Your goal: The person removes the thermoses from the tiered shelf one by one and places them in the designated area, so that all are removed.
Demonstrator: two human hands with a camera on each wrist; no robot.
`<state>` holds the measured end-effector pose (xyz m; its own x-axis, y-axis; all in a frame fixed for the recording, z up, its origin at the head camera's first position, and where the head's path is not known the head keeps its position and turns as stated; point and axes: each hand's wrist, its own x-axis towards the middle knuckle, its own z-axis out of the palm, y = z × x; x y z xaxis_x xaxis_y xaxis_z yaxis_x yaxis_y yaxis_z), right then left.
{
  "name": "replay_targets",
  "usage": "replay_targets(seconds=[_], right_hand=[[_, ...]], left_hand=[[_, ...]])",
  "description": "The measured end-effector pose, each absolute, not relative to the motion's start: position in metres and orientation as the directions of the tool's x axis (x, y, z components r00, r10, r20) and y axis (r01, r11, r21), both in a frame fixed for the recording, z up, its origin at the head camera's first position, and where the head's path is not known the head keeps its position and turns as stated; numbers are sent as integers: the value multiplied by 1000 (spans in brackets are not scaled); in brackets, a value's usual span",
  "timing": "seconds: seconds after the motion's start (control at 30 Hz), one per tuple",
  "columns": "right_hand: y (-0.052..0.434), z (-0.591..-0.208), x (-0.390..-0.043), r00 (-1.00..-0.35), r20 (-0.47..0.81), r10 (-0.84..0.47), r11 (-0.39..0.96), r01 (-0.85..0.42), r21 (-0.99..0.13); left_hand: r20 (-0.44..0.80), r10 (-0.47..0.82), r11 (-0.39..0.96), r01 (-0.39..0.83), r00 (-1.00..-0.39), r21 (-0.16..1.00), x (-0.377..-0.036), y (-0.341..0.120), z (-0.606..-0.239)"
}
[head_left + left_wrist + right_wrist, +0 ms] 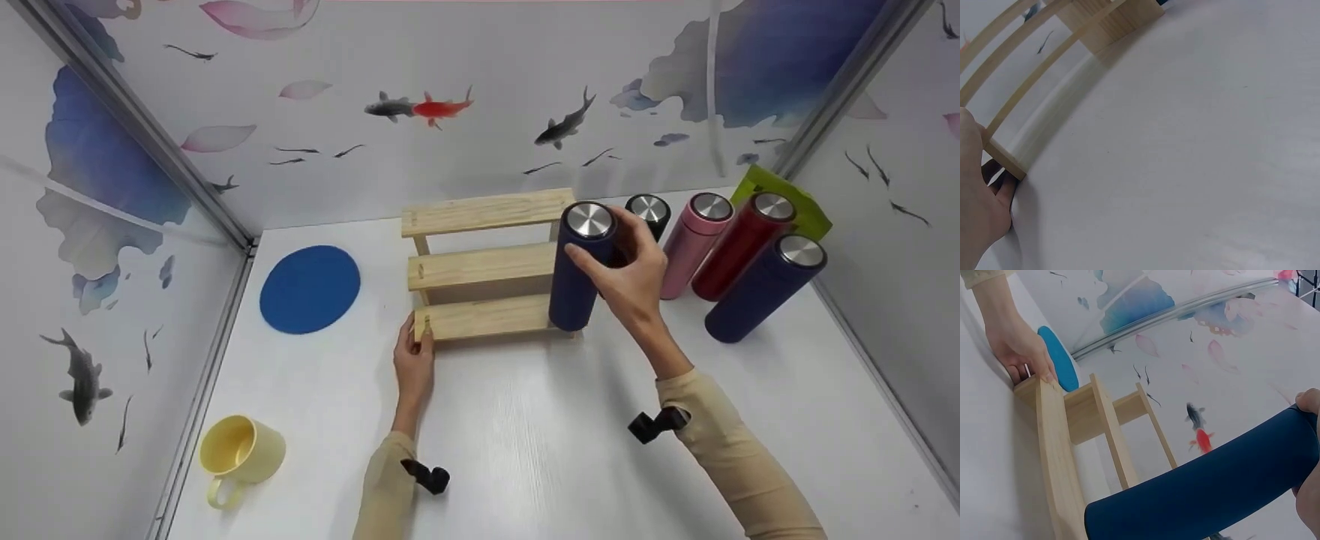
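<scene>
A three-step wooden rack (491, 265) stands on the white table. At its front left corner my left hand (414, 369) grips the lowest step, thumb on top; the left wrist view shows the fingers beside the end board (1006, 160). My right hand (634, 279) holds a dark blue thermos bottle (576, 281) near its silver lid, thumb on one side and fingers behind. The bottle is in front of the rack's right end, and its base shows whole in the right wrist view. Whether the base touches a step, I cannot tell.
Right of the rack stand a black thermos (649, 214), a pink one (694, 244), a red one (742, 247) and another blue one (765, 289), with a green packet (787, 201) behind. To the left lie a blue round mat (310, 289) and a yellow mug (259, 450). Printed walls enclose the table.
</scene>
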<state>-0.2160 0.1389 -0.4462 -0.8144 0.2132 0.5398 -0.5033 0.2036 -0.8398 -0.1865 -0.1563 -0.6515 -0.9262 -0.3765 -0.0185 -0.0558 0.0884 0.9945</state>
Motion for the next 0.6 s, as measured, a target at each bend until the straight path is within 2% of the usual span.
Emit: replay_targets(seconds=[0.37,0.5,0.6], right_hand=[[174,-452,-221,-797,540,271,239,-488,-839],[184,-452,-220,-795,528,300,247,-470,-848],[192,-451,-220,-795,514,321,237,-458,-857]], left_hand=[[7,-382,99,-33,-924,995,-189,-158,-654],[-5,-366,114,-50,-931,992,-181,-156,-631],[-3,-367,119,-50,-930,992,-180,-157,-632]])
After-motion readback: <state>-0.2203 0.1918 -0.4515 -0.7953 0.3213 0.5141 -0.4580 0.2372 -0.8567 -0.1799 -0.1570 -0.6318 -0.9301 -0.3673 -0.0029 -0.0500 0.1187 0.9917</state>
